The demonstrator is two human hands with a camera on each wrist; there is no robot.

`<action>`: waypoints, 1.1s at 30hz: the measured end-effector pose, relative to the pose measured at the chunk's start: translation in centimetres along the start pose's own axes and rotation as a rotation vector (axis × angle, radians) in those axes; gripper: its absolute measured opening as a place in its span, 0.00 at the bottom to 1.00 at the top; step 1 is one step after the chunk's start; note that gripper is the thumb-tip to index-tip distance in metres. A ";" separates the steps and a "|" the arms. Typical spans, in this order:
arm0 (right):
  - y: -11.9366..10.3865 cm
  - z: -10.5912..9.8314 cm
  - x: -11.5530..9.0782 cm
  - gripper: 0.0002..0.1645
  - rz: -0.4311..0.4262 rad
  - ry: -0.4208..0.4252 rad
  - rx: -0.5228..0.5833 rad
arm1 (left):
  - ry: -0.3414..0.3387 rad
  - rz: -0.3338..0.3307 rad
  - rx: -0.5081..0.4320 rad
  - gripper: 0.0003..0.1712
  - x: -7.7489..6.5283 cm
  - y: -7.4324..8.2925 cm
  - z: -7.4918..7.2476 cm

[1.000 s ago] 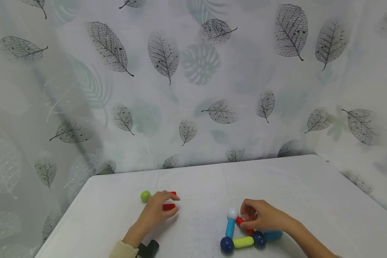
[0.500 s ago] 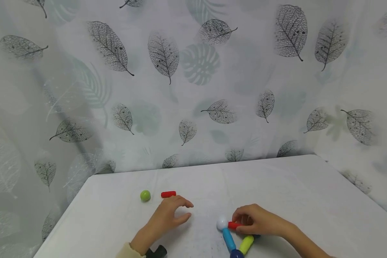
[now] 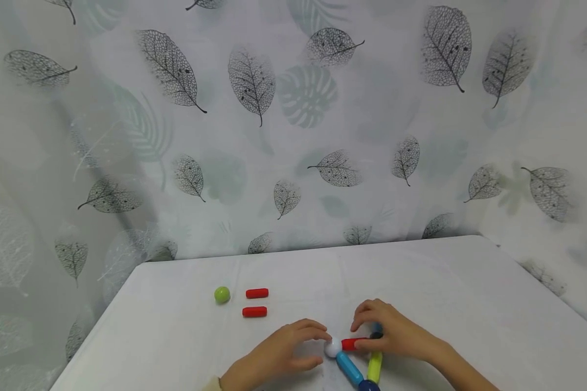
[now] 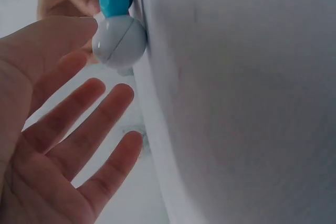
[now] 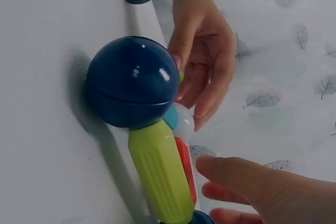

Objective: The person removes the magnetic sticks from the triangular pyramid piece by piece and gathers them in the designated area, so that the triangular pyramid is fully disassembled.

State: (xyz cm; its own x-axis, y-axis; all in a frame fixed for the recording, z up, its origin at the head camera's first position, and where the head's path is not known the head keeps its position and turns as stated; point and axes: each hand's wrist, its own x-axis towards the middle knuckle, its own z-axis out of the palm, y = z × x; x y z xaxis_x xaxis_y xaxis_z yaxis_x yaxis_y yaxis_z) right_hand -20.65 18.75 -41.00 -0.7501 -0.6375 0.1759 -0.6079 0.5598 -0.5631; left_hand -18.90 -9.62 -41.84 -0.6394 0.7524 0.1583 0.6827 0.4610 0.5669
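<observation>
Magnetic rods and balls form a joined frame on the table. A white ball (image 3: pixel 332 347) joins a blue rod (image 3: pixel 349 368) and a red rod (image 3: pixel 354 344). A dark blue ball (image 5: pixel 132 82) connects to a yellow-green rod (image 5: pixel 161 171); another dark ball lies partly behind my right hand. My left hand (image 3: pixel 286 350) reaches around the white ball, fingers spread, its thumb right at the ball in the left wrist view. Over the red rod hovers my right hand (image 3: pixel 396 334), thumb overlapping the rod and the other fingers raised apart from it.
Two loose red rods (image 3: pixel 254 311) lie one behind the other on the white table (image 3: pixel 176 336), left of the frame. Beside them sits a green ball (image 3: pixel 222 295). A leaf-patterned curtain (image 3: pixel 283 136) hangs behind the table.
My left hand has moved right and nearer, from the loose red rods to the white ball. The frame has turned and shifted left beneath my right hand, whose fingers have lifted off the red rod.
</observation>
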 end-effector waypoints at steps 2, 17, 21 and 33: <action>-0.1 -0.3 -0.1 0.12 0.062 0.054 -0.016 | -0.005 0.034 0.023 0.18 0.1 0.1 0.2; 0.3 -1.8 -0.7 0.21 0.245 -0.069 0.166 | -0.011 0.035 0.008 0.15 0.1 0.5 0.2; 0.5 -1.7 -0.7 0.19 0.210 -0.076 0.187 | -0.010 0.059 -0.004 0.14 0.1 0.4 0.3; 0.4 -1.8 -0.6 0.13 0.180 -0.118 0.233 | -0.059 -0.021 -0.002 0.15 0.2 0.9 0.0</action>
State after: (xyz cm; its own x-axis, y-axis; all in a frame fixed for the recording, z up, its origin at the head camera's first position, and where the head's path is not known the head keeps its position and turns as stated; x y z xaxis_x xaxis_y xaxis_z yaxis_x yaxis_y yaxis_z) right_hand -20.89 20.35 -39.88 -0.7967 -0.6037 -0.0303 -0.3818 0.5415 -0.7490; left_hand -18.44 -9.02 -41.27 -0.6317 0.7689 0.0985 0.6684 0.4759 0.5716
